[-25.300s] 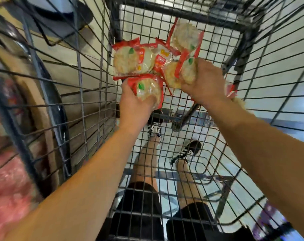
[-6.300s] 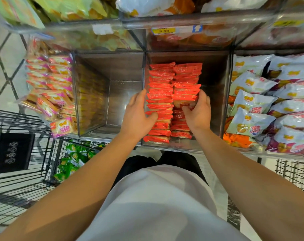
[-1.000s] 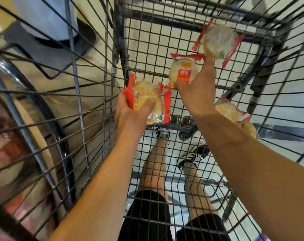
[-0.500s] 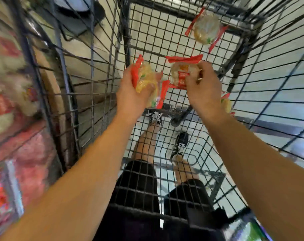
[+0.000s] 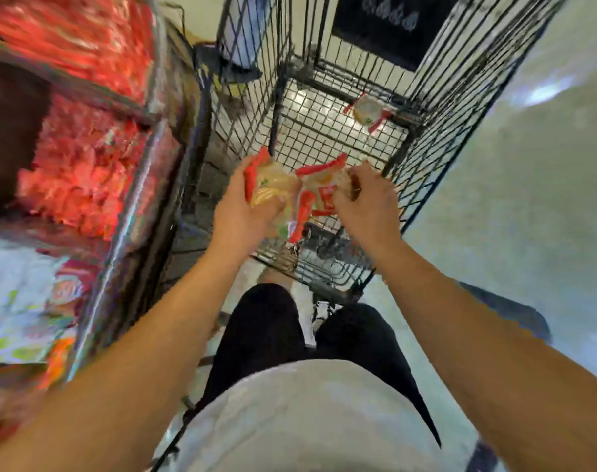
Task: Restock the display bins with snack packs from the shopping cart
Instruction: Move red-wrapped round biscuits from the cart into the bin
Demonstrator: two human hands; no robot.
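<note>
Above the shopping cart (image 5: 324, 107), both hands carry snack packs: left hand (image 5: 242, 212) wraps its fingers round a pack (image 5: 270, 187), thumb across the front; right hand (image 5: 368, 202) pinches a second pack (image 5: 319, 189) by its right side. The two packs sit side by side, nearly touching, over the cart's near end. Progress, as a judgement: mid-cycle, the load is picked but not yet shelved. One more pack (image 5: 368, 110) lies on the cart floor at the far right corner, so at least one further trip is left; anything else in the cart is hidden by the hands. Display bins (image 5: 86, 165) on the left look well filled with red packs, though motion blur prevents a count. Orientation: left pack's long axis runs roughly vertical in frame, red sealed end up and away from the person. Right pack is tilted slightly, red seal strip along its top edge, label facing the camera. The loose pack lies diagonal, sealed ends pointing upper left and lower right.
</note>
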